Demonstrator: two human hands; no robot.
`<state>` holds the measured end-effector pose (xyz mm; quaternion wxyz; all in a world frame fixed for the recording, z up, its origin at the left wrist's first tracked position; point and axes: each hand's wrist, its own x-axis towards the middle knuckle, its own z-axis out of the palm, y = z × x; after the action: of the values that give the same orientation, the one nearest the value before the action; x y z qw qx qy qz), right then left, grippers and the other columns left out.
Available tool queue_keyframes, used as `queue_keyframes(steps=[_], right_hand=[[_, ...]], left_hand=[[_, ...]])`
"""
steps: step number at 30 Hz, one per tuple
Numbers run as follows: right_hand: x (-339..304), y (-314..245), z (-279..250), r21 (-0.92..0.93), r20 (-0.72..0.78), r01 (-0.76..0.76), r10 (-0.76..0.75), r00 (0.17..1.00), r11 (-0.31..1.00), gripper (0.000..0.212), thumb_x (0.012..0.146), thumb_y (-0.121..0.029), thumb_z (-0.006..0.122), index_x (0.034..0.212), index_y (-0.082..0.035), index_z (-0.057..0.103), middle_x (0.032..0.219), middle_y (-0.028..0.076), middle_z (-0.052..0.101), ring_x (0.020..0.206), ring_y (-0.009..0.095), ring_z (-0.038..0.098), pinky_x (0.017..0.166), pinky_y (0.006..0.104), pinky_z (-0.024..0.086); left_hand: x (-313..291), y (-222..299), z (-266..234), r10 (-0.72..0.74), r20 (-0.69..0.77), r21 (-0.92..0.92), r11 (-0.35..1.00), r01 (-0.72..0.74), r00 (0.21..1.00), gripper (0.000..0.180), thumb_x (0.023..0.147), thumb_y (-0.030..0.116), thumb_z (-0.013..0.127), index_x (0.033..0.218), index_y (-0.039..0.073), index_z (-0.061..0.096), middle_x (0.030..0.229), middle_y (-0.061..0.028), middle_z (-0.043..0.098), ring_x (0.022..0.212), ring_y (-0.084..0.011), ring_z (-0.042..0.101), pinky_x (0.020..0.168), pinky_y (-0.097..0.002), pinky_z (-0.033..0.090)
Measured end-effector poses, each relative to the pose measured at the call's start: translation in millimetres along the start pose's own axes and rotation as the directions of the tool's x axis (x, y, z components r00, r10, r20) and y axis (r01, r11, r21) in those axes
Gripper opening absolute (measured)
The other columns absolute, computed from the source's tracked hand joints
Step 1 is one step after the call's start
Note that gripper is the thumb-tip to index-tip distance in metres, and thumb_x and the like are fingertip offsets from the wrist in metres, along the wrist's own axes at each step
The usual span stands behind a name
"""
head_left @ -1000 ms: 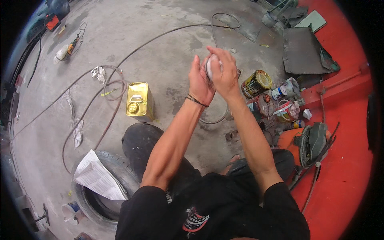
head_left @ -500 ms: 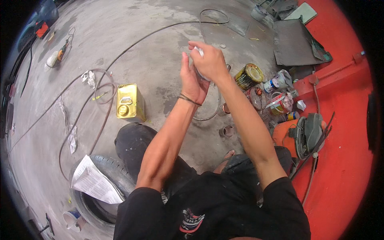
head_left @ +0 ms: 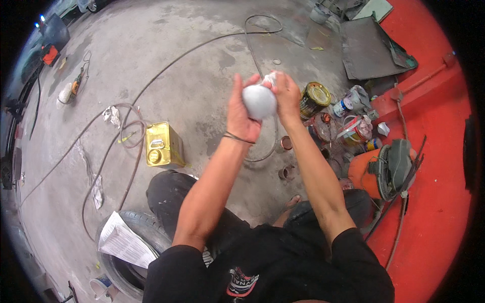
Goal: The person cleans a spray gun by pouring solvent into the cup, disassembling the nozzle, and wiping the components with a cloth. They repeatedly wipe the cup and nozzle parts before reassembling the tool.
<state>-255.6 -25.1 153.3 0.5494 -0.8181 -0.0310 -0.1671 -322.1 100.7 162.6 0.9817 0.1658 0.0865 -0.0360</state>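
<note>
My left hand (head_left: 238,117) is closed round the side of a smooth, round, grey-white object (head_left: 259,102), whose exact kind I cannot tell. Its round face is turned up toward me, above the floor and well out in front of my knees. A crumpled white wad (head_left: 271,78), either cloth or paper, is pinched in my right hand (head_left: 289,101) at the upper right rim of the round object. The right fingertips are partly hidden behind the wad.
A gold metal can (head_left: 164,145) stands left of my arms. Several paint tins (head_left: 315,98) cluster at the right, near an orange shop vacuum (head_left: 371,174) and a red wall. A long hose (head_left: 177,51) loops across the floor. Printed paper (head_left: 126,242) lies on a tyre (head_left: 108,267).
My hands have come lower and turned, so the round face of the grey-white object now shows. My right hand has shifted to its right side with the white wad.
</note>
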Motion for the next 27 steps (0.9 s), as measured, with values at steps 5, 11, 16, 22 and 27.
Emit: queue_keyframes(steps=[5, 11, 16, 22, 27], right_hand=[[-35, -32, 12, 0.498, -0.143, -0.121, 0.219, 0.965, 0.859, 0.04, 0.109, -0.038, 0.056, 0.114, 0.001, 0.066, 0.097, 0.012, 0.074, 0.069, 0.017, 0.065, 0.06, 0.0353, 0.053], [-45, -8, -44, 0.815, 0.155, -0.341, 0.391, 0.907, 0.469, 0.037, 0.11, -0.039, 0.054, 0.113, -0.005, 0.068, 0.098, 0.011, 0.075, 0.078, 0.017, 0.071, 0.064, 0.0314, 0.06], [-59, -54, -42, 0.492, -0.023, 0.06, -0.056, 0.998, 0.868, 0.032, 0.113, -0.034, 0.057, 0.121, -0.005, 0.069, 0.116, 0.008, 0.073, 0.087, 0.018, 0.07, 0.072, 0.0319, 0.059], [-108, -30, 8, -0.023, 0.009, 0.285, -0.285, 0.959, 0.958, 0.028, 0.108, -0.027, 0.061, 0.123, -0.004, 0.063, 0.111, 0.018, 0.066, 0.109, 0.036, 0.06, 0.096, 0.047, 0.047], [-108, -3, -13, 0.384, 0.117, -0.162, 0.126, 0.985, 0.909, 0.028, 0.113, -0.03, 0.058, 0.122, -0.004, 0.06, 0.104, 0.004, 0.065, 0.093, 0.013, 0.06, 0.08, 0.0337, 0.05]], left_hand=[[21, -23, -20, 0.004, -0.167, -0.01, 1.0, -0.006, 0.986, 0.058, 0.106, 0.062, 0.058, 0.106, 0.005, 0.071, 0.067, -0.0014, 0.056, 0.054, -0.017, 0.05, 0.058, -0.0354, 0.047], [35, 5, -23, 0.055, -0.004, -0.074, 0.996, -0.055, 0.998, 0.072, 0.111, 0.065, 0.035, 0.113, 0.001, 0.068, 0.061, -0.0025, 0.047, 0.047, -0.0163, 0.035, 0.053, -0.0334, 0.038], [47, -6, -31, 0.061, 0.092, -0.102, 0.993, -0.052, 0.994, 0.081, 0.111, 0.068, 0.026, 0.118, -0.002, 0.067, 0.063, -0.0037, 0.05, 0.05, -0.0175, 0.041, 0.054, -0.0371, 0.042], [62, -16, -54, 0.169, -0.049, 0.31, 0.94, -0.146, 0.984, 0.09, 0.108, 0.076, 0.023, 0.122, -0.001, 0.067, 0.064, -0.0032, 0.057, 0.057, -0.0169, 0.054, 0.053, -0.0342, 0.044], [32, -23, -21, 0.298, 0.173, 0.838, 0.456, -0.299, 0.939, 0.083, 0.112, 0.068, 0.02, 0.112, 0.005, 0.073, 0.061, -0.0025, 0.055, 0.055, -0.0125, 0.045, 0.056, -0.0292, 0.035]])
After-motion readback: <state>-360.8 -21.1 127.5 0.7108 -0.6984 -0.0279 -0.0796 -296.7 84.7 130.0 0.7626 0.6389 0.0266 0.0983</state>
